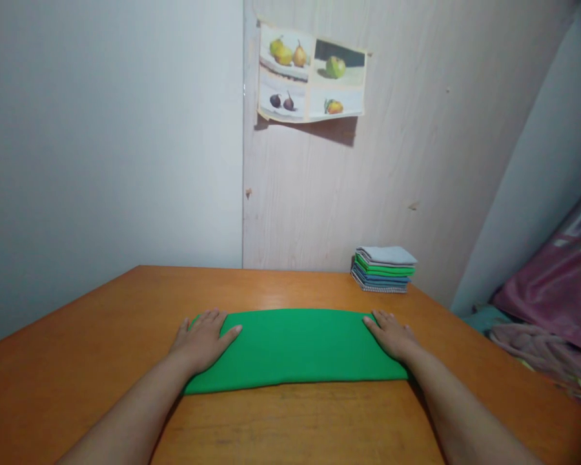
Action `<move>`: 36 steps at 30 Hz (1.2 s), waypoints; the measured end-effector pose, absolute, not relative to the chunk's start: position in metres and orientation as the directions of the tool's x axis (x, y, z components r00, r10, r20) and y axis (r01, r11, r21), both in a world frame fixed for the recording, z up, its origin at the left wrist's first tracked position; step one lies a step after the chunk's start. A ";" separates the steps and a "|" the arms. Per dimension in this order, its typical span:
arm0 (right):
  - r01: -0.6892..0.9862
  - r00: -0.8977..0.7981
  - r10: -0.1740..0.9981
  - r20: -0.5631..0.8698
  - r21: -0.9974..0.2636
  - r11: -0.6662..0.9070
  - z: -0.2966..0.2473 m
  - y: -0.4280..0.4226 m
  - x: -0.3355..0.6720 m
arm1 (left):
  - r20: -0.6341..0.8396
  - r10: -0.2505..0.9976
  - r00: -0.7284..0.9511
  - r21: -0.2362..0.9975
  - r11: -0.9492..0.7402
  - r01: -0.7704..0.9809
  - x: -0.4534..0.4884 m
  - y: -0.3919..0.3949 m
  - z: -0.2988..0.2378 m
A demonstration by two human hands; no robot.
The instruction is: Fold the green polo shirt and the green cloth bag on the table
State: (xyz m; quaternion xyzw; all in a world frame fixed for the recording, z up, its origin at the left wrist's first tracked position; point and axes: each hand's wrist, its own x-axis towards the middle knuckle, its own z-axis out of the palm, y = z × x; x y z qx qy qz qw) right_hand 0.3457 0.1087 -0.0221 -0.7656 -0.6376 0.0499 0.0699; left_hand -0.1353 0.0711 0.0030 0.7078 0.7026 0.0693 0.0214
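A green cloth (295, 349), folded into a long flat strip, lies across the middle of the wooden table. On its left end rests my left hand (203, 339), palm down with the fingers spread. My right hand (391, 334) lies flat on the opposite end, its thumb pointing inward over the fabric. Neither hand grips anything. The cloth's near edge runs almost straight, with a slight bend near its middle. Parts of both short ends are hidden beneath my hands and wrists.
A neat stack of folded cloths (383, 270), grey, green, blue and checked, sits at the table's far right corner. Fruit pictures (312, 74) hang on the wall behind. Pink bedding (552, 290) lies beyond the right edge of the table (295, 426).
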 end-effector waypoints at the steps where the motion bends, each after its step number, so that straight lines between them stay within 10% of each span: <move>1: 0.966 0.202 0.979 0.016 -0.170 -0.197 -0.022 0.108 0.348 | 0.066 0.998 -0.005 0.124 -0.003 0.992 -0.136 0.071 0.004; 7: 0.955 0.288 0.949 0.128 -0.119 -0.273 -0.012 0.106 0.350 | 0.138 0.990 -0.007 0.071 -0.003 0.997 -0.126 0.065 0.012; 11: 0.991 0.087 0.968 0.236 -0.119 -0.060 -0.007 0.105 0.318 | 0.219 0.970 0.107 0.054 -0.121 0.991 -0.110 0.058 0.015; 15: 0.982 -0.126 0.980 0.157 -0.121 0.145 -0.014 0.101 0.283 | 0.159 0.964 0.213 0.102 -0.231 0.968 -0.101 0.056 0.011; 36: 0.991 -0.108 0.994 0.026 -0.078 0.110 -0.020 0.054 0.266 | 0.045 0.982 0.182 0.162 -0.187 0.969 -0.102 0.006 0.020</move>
